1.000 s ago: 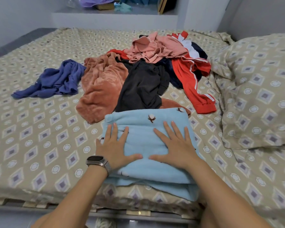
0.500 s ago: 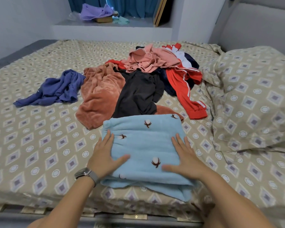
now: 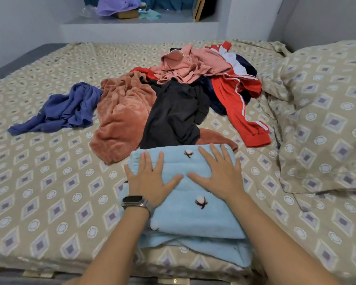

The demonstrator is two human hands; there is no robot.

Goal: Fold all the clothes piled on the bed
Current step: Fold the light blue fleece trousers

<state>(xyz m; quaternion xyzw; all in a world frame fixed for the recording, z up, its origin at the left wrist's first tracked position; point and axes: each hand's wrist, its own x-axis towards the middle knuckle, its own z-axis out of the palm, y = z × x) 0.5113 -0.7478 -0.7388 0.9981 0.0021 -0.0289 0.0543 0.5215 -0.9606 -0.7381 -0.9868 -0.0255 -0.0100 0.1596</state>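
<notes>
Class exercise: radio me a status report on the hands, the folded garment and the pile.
Left hand and right hand flat, open on folded light blue garment. Pile behind it unfolded; blue garment apart at left. Nothing in the way.

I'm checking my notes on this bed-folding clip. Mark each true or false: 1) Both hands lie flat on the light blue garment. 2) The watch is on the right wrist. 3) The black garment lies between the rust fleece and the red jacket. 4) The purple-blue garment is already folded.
1) True: left hand and right hand rest flat on the light blue garment.
2) False: the watch is on the left wrist.
3) True: black garment, rust fleece, red jacket.
4) False: the purple-blue garment lies crumpled.
</notes>
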